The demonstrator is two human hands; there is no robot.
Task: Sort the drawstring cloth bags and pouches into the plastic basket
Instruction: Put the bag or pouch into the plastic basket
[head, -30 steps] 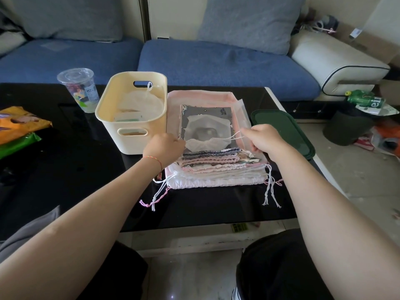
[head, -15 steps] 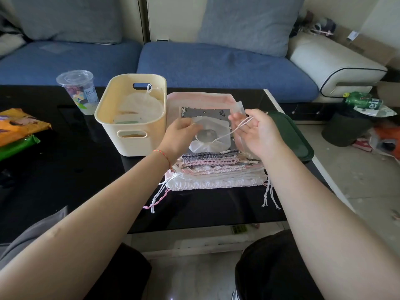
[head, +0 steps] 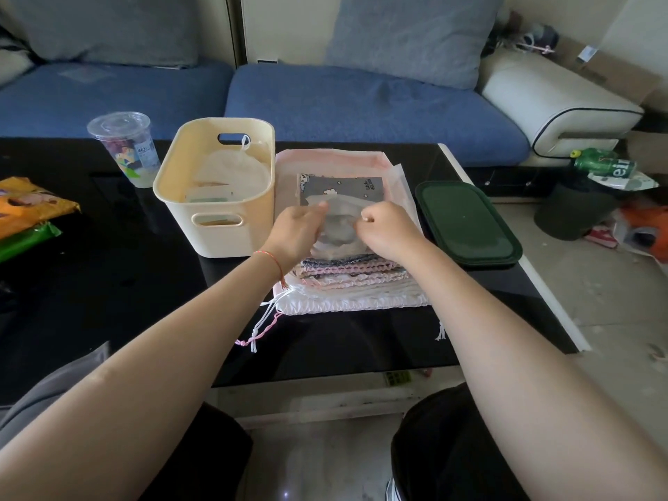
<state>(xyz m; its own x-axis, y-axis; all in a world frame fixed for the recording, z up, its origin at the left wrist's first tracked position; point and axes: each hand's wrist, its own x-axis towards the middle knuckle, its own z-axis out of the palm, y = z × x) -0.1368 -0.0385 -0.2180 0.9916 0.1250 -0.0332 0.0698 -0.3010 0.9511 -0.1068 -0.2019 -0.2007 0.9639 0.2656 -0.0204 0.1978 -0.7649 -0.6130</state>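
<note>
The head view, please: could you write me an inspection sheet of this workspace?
Surface: glossy black table.
Job's things: cream basket with pouches inside; stack of bags to its right.
Clutter: plastic cup, snack packets, green lid.
Grippers: left hand and right hand pinch the sheer pouch on the stack.
Cables: nothing seen.
Surroundings: blue sofa, litter on floor.
</note>
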